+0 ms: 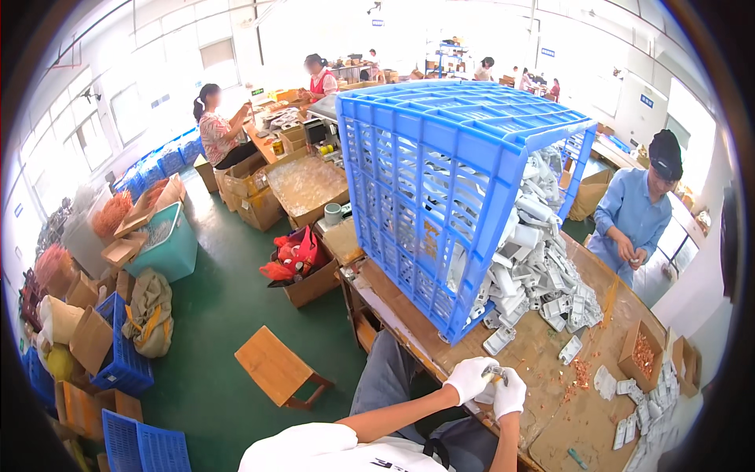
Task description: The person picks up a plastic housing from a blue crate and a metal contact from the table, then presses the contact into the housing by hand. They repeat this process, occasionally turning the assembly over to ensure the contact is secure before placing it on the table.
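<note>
My left hand and my right hand, both in white gloves, meet at the near edge of the workbench. Between their fingertips they grip a small greyish part; its exact kind is too small to make out. Just beyond my hands, a white plastic housing lies on the bench. A heap of similar white housings spills out of a blue plastic crate tipped on its side. Small copper-coloured pieces are scattered to the right of my hands.
A cardboard box of copper-coloured pieces stands at the bench's right, near more white housings. A teal-handled tool lies near the front. A wooden stool stands on the green floor. A co-worker in blue stands across the bench.
</note>
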{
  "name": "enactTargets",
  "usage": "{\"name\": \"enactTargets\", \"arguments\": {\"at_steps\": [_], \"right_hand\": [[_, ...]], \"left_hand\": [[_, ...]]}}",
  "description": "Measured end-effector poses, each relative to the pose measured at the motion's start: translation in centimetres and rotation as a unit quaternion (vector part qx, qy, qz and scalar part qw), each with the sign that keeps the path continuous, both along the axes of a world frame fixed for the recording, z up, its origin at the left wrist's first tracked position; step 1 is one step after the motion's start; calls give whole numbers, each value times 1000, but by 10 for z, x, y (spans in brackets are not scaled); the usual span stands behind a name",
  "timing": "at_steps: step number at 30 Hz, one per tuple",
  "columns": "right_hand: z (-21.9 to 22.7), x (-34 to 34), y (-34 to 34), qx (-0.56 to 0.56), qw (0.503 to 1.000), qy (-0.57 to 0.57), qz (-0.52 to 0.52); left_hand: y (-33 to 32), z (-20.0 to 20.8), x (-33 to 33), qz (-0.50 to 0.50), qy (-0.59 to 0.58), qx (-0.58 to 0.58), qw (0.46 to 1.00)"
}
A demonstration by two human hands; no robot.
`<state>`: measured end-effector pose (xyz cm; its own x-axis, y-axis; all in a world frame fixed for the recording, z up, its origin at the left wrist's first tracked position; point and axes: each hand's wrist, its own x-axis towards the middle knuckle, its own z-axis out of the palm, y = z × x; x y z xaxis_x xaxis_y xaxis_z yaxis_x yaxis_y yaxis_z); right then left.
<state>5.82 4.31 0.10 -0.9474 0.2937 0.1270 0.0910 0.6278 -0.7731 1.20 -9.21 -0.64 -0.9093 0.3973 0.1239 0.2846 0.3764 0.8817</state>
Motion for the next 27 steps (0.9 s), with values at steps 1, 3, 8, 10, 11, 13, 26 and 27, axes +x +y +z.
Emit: {"name": "enactTargets", "arguments": {"at_steps": [1, 3, 8, 10, 11, 13, 26, 27], "right_hand": [[2, -1, 1, 0, 1000, 1, -3], [6, 0, 3, -36, 998, 15, 46], [-2, 0, 8, -78, 993, 10, 82], [-5, -1, 5, -80, 993, 9, 80], [-4, 1, 5, -81, 994, 10, 75], [3, 2, 2, -51, 997, 7, 58], [-2, 7, -17, -56, 995, 75, -20], [-5, 8, -14, -75, 996, 55, -16]], "left_hand": [[2, 0, -2, 12, 13, -17, 1000], [4, -1, -5, 17, -6, -2, 1000], [7, -11, -10, 36, -6, -1, 999], [6, -11, -12, 32, -8, -2, 999], [6, -11, -13, 30, -12, 0, 999], [7, -10, -16, 30, -4, -11, 999], [6, 7, -35, -32, 1, -19, 999], [6, 9, -35, -21, -9, 7, 1000]]}}
